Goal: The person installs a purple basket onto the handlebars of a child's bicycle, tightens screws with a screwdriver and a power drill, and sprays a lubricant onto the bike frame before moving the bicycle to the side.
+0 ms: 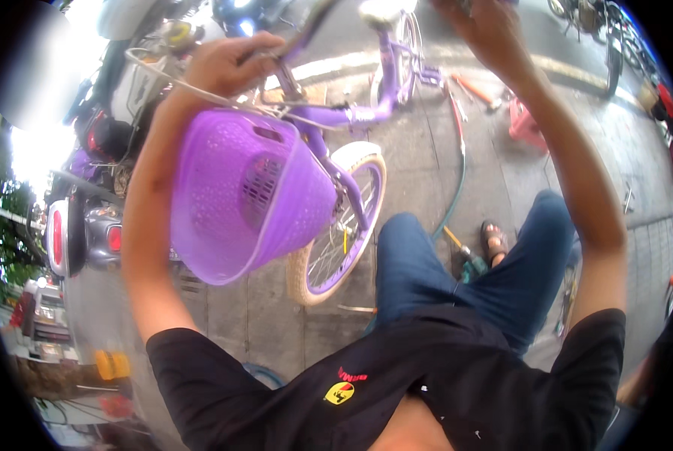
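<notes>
My left hand (235, 68) is closed on the handlebar (291, 52) of a purple bicycle (370, 113), just above the front basket. The purple plastic basket (254, 199) is tilted beside my left forearm, over the white-tyred front wheel (340, 233), and a pale cable runs past it. My right hand (477, 22) is raised at the top edge, fingers curled, partly out of view; what it holds is hidden there.
Parked scooters (99, 233) line the left and a motorcycle (610, 52) stands at upper right. On the pavement lie a hose (456, 177), an orange-handled tool (479, 90) and a teal tool (473, 267) between my legs. A pink stool (524, 124) is right of the bicycle.
</notes>
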Demonstrator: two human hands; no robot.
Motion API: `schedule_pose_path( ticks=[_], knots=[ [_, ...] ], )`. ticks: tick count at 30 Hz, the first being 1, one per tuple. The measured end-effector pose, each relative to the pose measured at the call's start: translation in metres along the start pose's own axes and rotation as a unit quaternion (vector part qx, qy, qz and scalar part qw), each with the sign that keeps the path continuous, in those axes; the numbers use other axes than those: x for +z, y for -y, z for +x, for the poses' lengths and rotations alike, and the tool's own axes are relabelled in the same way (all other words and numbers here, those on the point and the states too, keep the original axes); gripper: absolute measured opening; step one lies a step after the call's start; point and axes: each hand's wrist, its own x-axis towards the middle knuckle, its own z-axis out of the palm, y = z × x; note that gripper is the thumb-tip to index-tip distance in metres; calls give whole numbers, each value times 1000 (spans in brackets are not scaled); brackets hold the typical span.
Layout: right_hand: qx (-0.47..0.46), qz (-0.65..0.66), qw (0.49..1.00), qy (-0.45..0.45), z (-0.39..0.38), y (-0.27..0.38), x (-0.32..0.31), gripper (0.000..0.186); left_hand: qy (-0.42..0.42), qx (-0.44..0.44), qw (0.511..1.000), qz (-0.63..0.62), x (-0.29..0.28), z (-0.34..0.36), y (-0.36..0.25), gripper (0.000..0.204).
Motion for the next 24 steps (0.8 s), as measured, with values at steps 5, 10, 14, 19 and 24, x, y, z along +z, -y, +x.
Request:
schedule_pose_path(
  ticks=[5, 10, 14, 19, 24],
  knots=[
    [260, 125, 941, 174, -88, 77, 19, 59, 60, -12, 998, 0, -3, -7, -22, 46],
    [199, 273, 835, 435, -43, 131, 81, 95, 65, 66, 995, -29, -11, -9, -30, 61],
    [263, 372, 781, 427, -28, 133, 108, 85, 113, 56, 992, -17, -19, -8, -30, 70],
    [270, 404, 787, 381, -49, 134, 128, 90, 96, 87, 992, 3, -18, -10, -21, 73],
    [283, 436, 732, 441, -28, 133, 128, 82, 80, 94, 992, 1, -14, -10, -16, 67]
  ],
)
